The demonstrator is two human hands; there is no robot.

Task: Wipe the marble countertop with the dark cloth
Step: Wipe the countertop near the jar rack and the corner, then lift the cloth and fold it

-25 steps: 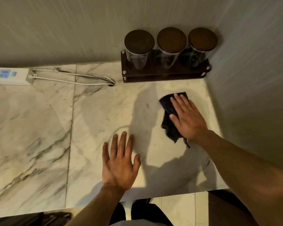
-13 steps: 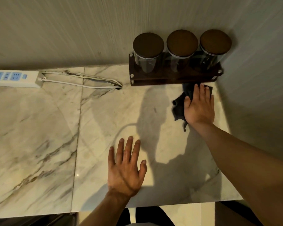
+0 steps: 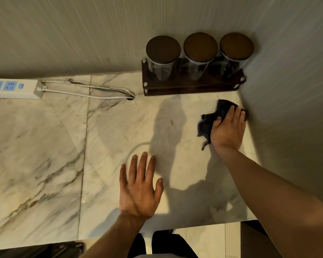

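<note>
The dark cloth (image 3: 211,120) lies crumpled on the white, grey-veined marble countertop (image 3: 45,155), close to the right wall. My right hand (image 3: 228,130) lies flat on top of it, pressing it down, fingers pointing away from me; part of the cloth is hidden under the palm. My left hand (image 3: 139,185) rests flat on the marble near the front edge, fingers spread, holding nothing.
A dark wooden rack (image 3: 192,84) with three lidded glass jars (image 3: 199,54) stands against the back wall just behind the cloth. A white power strip (image 3: 13,88) with its cables (image 3: 93,91) lies at the back left. Walls close off the back and right.
My right hand slid the cloth from the middle up toward the jar rack, then right and slightly back toward me, next to the right wall. My left hand stayed planted.
</note>
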